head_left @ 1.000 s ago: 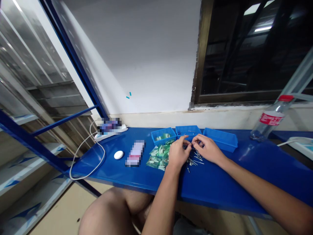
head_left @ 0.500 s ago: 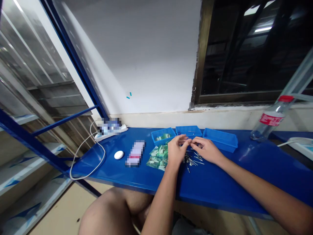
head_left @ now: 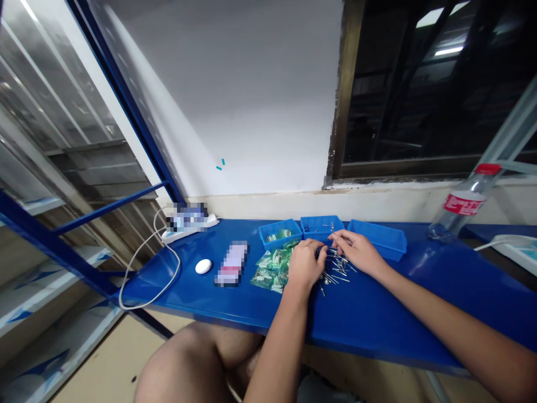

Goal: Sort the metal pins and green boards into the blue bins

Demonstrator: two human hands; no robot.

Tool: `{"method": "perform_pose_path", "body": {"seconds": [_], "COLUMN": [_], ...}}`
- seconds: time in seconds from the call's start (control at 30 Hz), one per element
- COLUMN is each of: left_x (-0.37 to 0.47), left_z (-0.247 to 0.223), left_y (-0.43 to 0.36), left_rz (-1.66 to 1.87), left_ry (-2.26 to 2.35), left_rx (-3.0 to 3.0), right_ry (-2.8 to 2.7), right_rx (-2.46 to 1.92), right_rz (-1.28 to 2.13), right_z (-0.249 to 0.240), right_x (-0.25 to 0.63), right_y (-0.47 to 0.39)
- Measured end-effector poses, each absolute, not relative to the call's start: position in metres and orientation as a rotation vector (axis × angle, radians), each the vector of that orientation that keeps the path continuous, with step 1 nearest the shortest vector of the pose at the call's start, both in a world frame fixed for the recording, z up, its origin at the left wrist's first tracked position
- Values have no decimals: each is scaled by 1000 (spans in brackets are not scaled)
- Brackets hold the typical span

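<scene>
My left hand (head_left: 307,263) rests over the near-left side of a pile of thin metal rivets (head_left: 340,267), its fingers curled downward. The fingertips are partly hidden, so what they grip does not show. My right hand (head_left: 356,252) is just right of it, above the pile's far side, thumb and forefinger pinched. A thin rivet seems to stick up from that pinch, in front of the middle blue tray (head_left: 310,229). Beside my left hand lie green-tinted plastic packets (head_left: 272,268) with small pale parts inside.
A left blue tray (head_left: 268,244) holds similar packets; a right blue tray (head_left: 381,243) stands behind my right hand. On the blue table (head_left: 377,313) are a white oval object (head_left: 203,266), a blurred-out flat item (head_left: 232,263), a power strip (head_left: 191,228) with cable, and a red-capped bottle (head_left: 464,204).
My hands, fingertips together before, have moved apart. The left has dropped toward the pile; the right has lifted its fingers slightly away, exposing more rivets.
</scene>
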State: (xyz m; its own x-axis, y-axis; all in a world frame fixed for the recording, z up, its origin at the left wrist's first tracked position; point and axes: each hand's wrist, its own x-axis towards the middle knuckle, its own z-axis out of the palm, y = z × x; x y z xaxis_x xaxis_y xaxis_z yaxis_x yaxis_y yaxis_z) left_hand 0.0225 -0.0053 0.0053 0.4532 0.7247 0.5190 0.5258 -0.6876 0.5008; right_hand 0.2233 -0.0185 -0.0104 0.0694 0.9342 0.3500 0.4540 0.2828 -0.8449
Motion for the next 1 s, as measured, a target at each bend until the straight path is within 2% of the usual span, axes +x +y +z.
{"method": "perform_pose_path", "body": {"seconds": [0.23,0.37,0.57,1.0], "left_x": [23,23,23,24], "left_z": [3,4,4,3], "left_y": [-4,-4,-4,-3], "left_rz": [1044,1063,1067,1072], "left_ry": [1110,1150,1217,1244], "left_rx": [2485,2468,2466,2451], "right_ry": [-1404,-1607,-2173,-2290], "right_rx": [-1374,-1464,-1237,-1362], "right_rz": [754,505,45,-64], "right_z": [-7,-4,-14,-16], "right_x": [225,223,221,218], "right_y": [-8,-14,-16,-16]}}
